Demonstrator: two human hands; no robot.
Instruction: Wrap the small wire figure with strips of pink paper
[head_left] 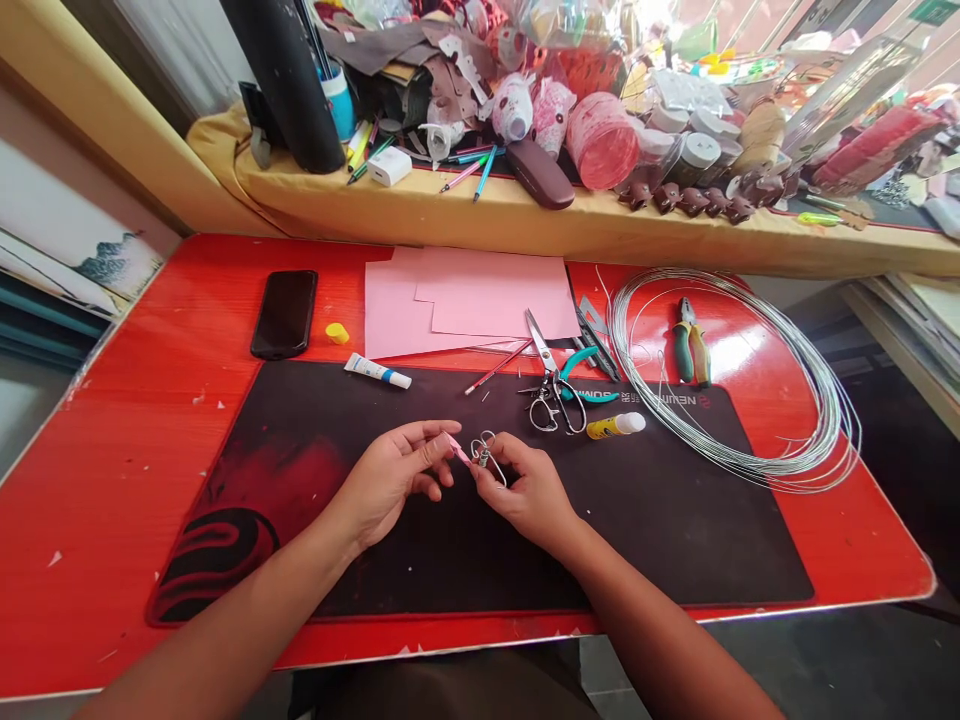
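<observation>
Over the middle of the dark desk mat point(600, 520), my left hand point(394, 475) pinches a narrow strip of pink paper point(457, 450) between thumb and forefinger, its other fingers loosely curled. My right hand point(525, 490) grips a small bent-wire shape point(484, 455) with several loops and a coiled middle. The strip's right end meets the wire near my right fingertips; whether it is stuck there I cannot tell. Beyond my hands lie silver scissors point(553, 385), teal-handled pliers point(592, 375), a yellow glue stick point(616, 426) and a white-and-blue tube point(377, 371).
Pink paper sheets point(465, 300) lie at the back of the red table point(90, 480). A large wire coil point(750, 465) spreads on the right, beside green-and-yellow pliers point(691, 345). A black phone point(283, 314) and yellow cap point(337, 333) are at left. Craft items crowd the ledge point(450, 215).
</observation>
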